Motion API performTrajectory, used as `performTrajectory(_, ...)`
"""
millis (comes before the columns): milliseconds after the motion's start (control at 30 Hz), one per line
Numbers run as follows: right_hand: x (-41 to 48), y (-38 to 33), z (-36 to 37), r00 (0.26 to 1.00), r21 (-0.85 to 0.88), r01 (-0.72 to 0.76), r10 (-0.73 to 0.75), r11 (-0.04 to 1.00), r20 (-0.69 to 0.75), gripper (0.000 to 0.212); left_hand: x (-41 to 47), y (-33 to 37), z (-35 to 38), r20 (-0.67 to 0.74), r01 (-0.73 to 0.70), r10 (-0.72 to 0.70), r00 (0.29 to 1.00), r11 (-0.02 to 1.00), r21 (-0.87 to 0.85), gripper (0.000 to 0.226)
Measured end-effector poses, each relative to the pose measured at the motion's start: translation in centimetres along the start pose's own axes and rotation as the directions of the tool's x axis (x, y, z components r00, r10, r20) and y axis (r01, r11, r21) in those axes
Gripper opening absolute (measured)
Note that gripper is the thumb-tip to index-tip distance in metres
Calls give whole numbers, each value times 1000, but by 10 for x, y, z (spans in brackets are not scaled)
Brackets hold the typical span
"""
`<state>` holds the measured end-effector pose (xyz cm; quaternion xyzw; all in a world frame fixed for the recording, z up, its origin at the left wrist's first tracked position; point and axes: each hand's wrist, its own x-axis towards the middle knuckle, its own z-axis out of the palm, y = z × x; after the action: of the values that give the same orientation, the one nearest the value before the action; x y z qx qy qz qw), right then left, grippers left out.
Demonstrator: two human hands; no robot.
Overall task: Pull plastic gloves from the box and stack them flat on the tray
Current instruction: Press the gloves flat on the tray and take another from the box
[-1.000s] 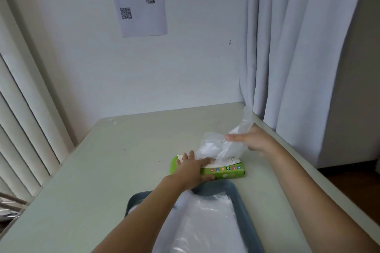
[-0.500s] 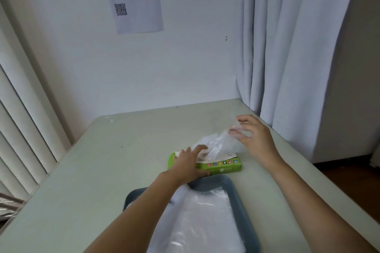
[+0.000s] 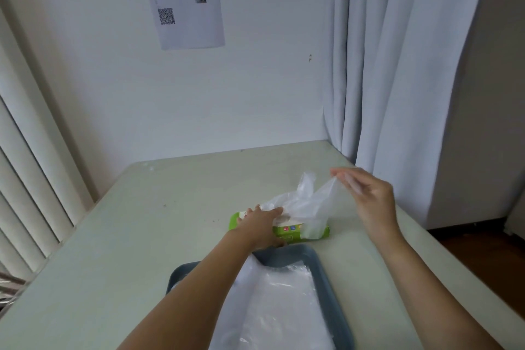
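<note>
Glove [image 3: 308, 206] seemingly pinched by right hand [image 3: 372, 199], left hand [image 3: 258, 224] pressing box [image 3: 285, 233]

Soft, even daylight; wide-angle edge bending, slight motion blur.

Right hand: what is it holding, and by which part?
The right hand pinches the clear plastic glove by its top edge; the glove's lower end drapes over the green box, which the left hand presses.

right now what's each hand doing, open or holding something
Left hand: open, fingers laid flat on the green box.
Right hand: pinching the edge of a plastic glove that trails from the box.
</note>
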<state>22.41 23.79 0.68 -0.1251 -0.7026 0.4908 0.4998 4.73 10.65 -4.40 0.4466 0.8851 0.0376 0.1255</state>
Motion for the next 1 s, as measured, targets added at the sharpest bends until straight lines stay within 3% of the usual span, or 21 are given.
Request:
performTrajectory(67, 6, -14, -8, 997, 62, -27, 31, 998, -69, 15, 3, -1, 0, 7, 14, -14, 1000, 1000, -4, 88)
performTrajectory(133, 14, -31, -17, 999, 54, -39, 40, 998, -25, 13, 3, 1, 0, 16, 20, -20, 1000, 1000, -11, 89)
performTrajectory(300, 27, -64, -22, 977, -334, 111, -42, 936, 209, 12, -14, 1, -24, 16, 11, -8, 1000, 977, -211, 80)
performTrajectory(400, 27, -79, -16, 949, -480, 238, -98, 845, 299, 14, -39, 3, -52, -145, 30, -77, 986, 952, -303, 66)
performTrajectory(467, 25, -88, -9, 931, -527, 279, -92, 803, 353, 14, -66, 13, -69, -214, -46, -58, 975, 891, -451, 68)
performTrajectory(567, 21, -102, 4, 908, -554, 303, -58, 776, 415, 17, -116, 42, -90, -220, -270, 163, 962, 701, -660, 73)
performTrajectory(633, 15, -115, 16, 886, -554, 323, -39, 767, 461, 19, -138, 56, -95, -248, -346, 241, 938, 627, -698, 58)
performTrajectory(700, 9, -125, 27, 859, -550, 338, -12, 764, 512, 19, -146, 65, -94, -281, -354, 215, 935, 576, -737, 39)
performTrajectory(800, -1, -141, 35, 829, -463, 231, 77, 856, 555, 19, -158, 63, -91, -292, -356, 204, 934, 495, -793, 33)
performTrajectory(933, -9, -151, 28, 700, -361, -22, 272, 932, 661, 15, -175, 51, -88, -270, -356, 263, 926, 373, -857, 20)
performTrajectory(1000, -15, -146, 29, 673, -236, -207, 313, 949, 670, 21, -178, 48, -84, -260, -343, 275, 926, 320, -883, 17)
